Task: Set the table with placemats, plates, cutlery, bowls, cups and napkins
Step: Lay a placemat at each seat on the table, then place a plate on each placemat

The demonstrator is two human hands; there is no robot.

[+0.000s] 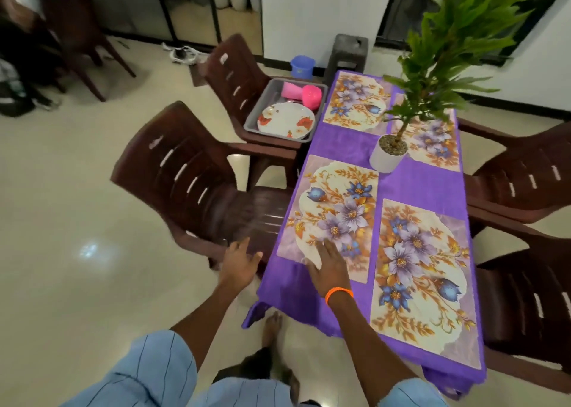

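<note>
Right hand (pixel 329 263) flat, fingers straight, smoothing near-left placemat (pixel 332 212) | left hand (pixel 239 263) open, empty, beside counter (pixel 417 184) | plate (pixel 285 121) waits in tray (pixel 256 122), far left

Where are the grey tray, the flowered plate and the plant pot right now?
grey tray (pixel 260 107): head view, on its left wall.
flowered plate (pixel 285 118): head view, on the plate's white middle.
plant pot (pixel 383 161): head view, on the white side wall.
</note>
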